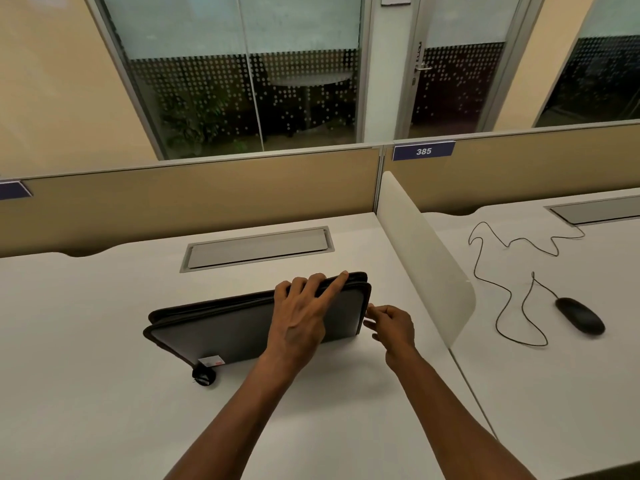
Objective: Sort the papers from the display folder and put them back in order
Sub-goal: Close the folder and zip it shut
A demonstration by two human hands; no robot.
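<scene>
A dark grey zipped display folder (221, 327) lies closed on the white desk (104, 393), its long side running left to right. My left hand (301, 317) rests on its right half, fingers spread, fingertips over the far edge. My right hand (391, 327) is at the folder's right edge, thumb and forefinger pinching something small there, likely the zip pull. A small white and red label (211, 361) and a black round tag (204, 375) hang at the folder's near left corner. No papers are visible.
A white divider panel (426, 258) stands just right of the folder. Beyond it, a black mouse (580, 315) with a looping cable (502, 296) lies on the neighbouring desk. A metal cable flap (258, 249) sits behind the folder, before the tan partition (194, 188).
</scene>
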